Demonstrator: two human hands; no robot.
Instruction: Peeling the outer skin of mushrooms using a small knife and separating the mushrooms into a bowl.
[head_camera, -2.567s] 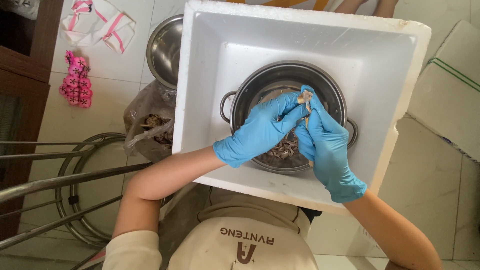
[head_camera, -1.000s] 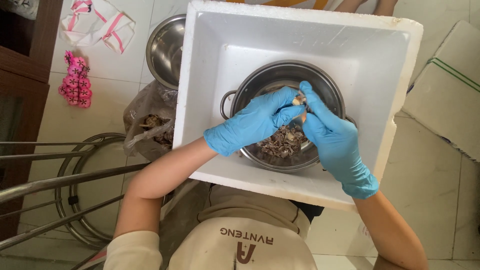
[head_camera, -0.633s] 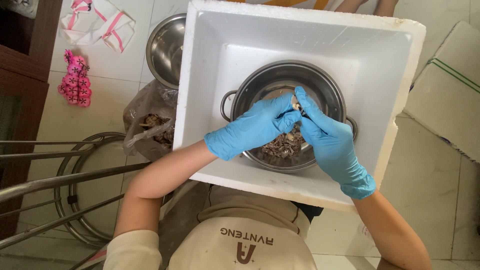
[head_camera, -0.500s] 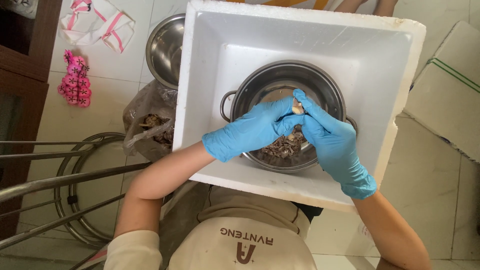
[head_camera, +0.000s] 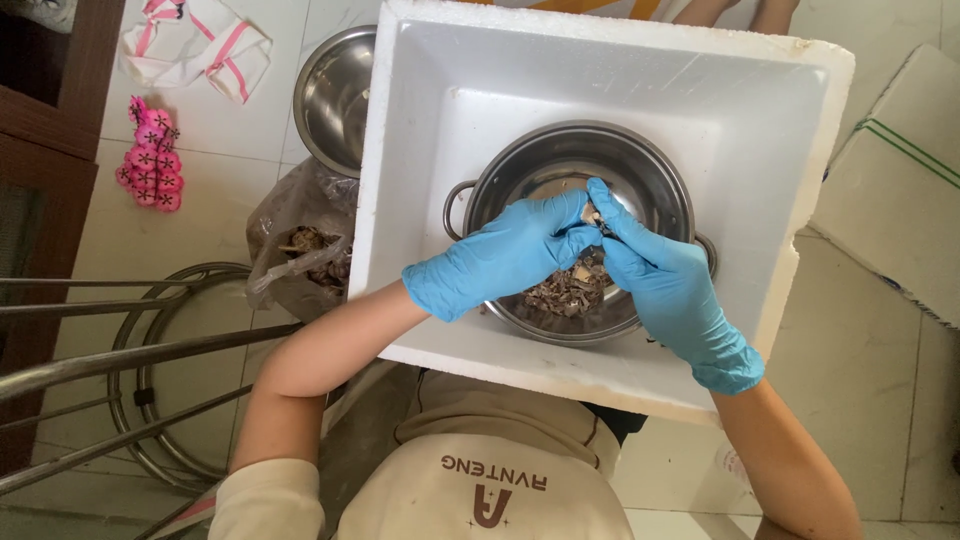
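Both gloved hands (head_camera: 590, 255) pinch one small scrap over a steel pot (head_camera: 540, 170) above tiled floor (head_camera: 200, 150).

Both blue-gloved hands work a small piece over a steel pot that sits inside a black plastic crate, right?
Not quite. The steel pot sits inside a white foam box, not a black crate, as the head view shows. The left hand and right hand do hold a small piece over it.
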